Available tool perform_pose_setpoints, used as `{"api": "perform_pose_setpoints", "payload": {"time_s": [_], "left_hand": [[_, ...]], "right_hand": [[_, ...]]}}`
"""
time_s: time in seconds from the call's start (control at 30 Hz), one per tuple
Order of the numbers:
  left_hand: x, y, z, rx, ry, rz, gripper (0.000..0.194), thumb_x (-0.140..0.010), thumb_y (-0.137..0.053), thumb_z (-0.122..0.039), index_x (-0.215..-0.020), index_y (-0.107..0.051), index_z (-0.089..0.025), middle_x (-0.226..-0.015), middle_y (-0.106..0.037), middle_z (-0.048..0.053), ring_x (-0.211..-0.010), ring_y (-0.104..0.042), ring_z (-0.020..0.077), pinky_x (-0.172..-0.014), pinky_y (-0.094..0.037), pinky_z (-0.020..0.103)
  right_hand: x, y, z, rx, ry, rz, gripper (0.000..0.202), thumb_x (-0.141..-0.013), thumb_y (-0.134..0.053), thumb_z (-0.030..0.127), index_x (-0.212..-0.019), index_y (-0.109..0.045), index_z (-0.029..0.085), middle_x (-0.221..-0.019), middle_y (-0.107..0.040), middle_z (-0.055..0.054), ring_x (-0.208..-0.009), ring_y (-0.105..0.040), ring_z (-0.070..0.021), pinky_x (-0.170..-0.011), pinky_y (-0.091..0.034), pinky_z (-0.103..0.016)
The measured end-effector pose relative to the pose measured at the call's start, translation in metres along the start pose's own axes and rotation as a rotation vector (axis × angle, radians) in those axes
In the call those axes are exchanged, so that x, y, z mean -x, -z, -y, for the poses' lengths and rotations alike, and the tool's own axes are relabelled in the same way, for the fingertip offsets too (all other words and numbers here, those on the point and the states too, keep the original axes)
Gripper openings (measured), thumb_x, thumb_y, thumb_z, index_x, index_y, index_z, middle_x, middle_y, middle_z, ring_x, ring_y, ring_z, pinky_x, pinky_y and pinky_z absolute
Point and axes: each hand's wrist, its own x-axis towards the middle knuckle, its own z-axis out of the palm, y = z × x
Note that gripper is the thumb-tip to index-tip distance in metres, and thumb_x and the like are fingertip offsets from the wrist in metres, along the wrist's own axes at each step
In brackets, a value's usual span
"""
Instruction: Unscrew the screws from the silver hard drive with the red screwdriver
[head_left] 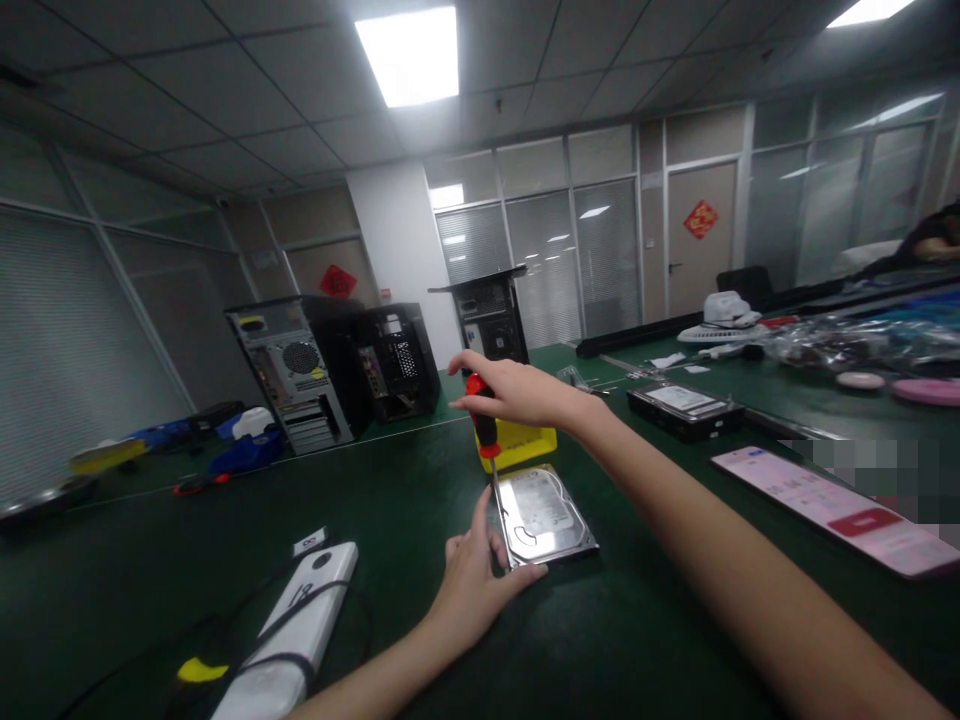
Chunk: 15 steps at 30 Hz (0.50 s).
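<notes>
Below frame centre, hard drive (546, 515) is steadied by half-open left grip (474, 572), screwdriver (486, 434) held in loosely curled right grip (508, 390); left fingers (482, 512) could be jabbed should tilted shaft (495, 482) slip.

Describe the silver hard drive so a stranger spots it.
On the green table, find the left hand. Beside it, before the yellow bin, lies the silver hard drive. Unlike the black unit farther right, it has a screwdriver at its left edge.
</notes>
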Motion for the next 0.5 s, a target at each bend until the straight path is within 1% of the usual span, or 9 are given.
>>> {"api": "perform_pose_setpoints", "payload": {"time_s": [0.07,0.13,0.2,0.3,0.4,0.5], "left_hand": [[-0.001,-0.001,0.001,-0.002,0.004,-0.003,0.097,-0.073,-0.061,-0.054,-0.143,-0.003,-0.018,-0.080,-0.055,-0.001,-0.084,-0.051,0.0216,-0.082,-0.032,0.034],[-0.002,-0.001,0.002,0.000,0.000,-0.006,0.097,-0.073,-0.061,-0.052,-0.143,-0.004,-0.018,-0.078,-0.054,-0.002,-0.081,-0.051,0.0209,-0.082,-0.032,0.033],[-0.002,-0.001,0.001,0.004,-0.009,-0.005,0.097,-0.073,-0.062,-0.051,-0.143,-0.004,-0.017,-0.077,-0.054,-0.002,-0.079,-0.051,0.0203,-0.082,-0.033,0.034],[-0.002,-0.001,-0.001,0.001,-0.007,-0.006,0.099,-0.073,-0.061,-0.053,-0.143,-0.002,-0.016,-0.077,-0.054,-0.002,-0.079,-0.051,0.0207,-0.083,-0.033,0.035],[-0.001,0.000,-0.003,-0.010,0.012,-0.001,0.100,-0.074,-0.059,-0.055,-0.143,0.000,-0.014,-0.079,-0.053,-0.001,-0.083,-0.051,0.0216,-0.085,-0.031,0.036],[-0.001,0.000,-0.002,-0.024,0.002,0.006,0.099,-0.075,-0.058,-0.056,-0.143,0.000,-0.014,-0.080,-0.052,-0.001,-0.084,-0.051,0.0216,-0.087,-0.030,0.037]], "right_hand": [[0.000,-0.001,0.001,0.088,-0.005,-0.025,0.040,-0.083,-0.045,0.053,-0.108,-0.051,0.022,-0.095,-0.062,-0.008,-0.080,-0.057,-0.0212,-0.063,-0.038,-0.029],[-0.001,-0.003,-0.001,0.110,-0.016,-0.028,0.042,-0.084,-0.040,0.057,-0.099,-0.053,0.021,-0.093,-0.063,-0.008,-0.079,-0.057,-0.0217,-0.062,-0.037,-0.029],[-0.001,-0.005,-0.005,0.082,-0.043,-0.035,0.045,-0.085,-0.035,0.059,-0.102,-0.052,0.021,-0.096,-0.063,-0.009,-0.081,-0.058,-0.0221,-0.063,-0.037,-0.030],[-0.002,-0.008,-0.013,0.018,-0.089,-0.035,0.044,-0.088,-0.030,0.054,-0.109,-0.048,0.021,-0.098,-0.063,-0.010,-0.082,-0.058,-0.0219,-0.067,-0.038,-0.032],[-0.003,-0.009,-0.019,0.020,-0.134,-0.047,0.042,-0.090,-0.028,0.050,-0.108,-0.049,0.020,-0.089,-0.064,-0.010,-0.075,-0.058,-0.0206,-0.066,-0.039,-0.031],[-0.003,-0.009,-0.020,0.094,-0.151,-0.075,0.045,-0.088,-0.031,0.054,-0.109,-0.049,0.019,-0.081,-0.062,-0.009,-0.069,-0.057,-0.0202,-0.063,-0.037,-0.031]]}}
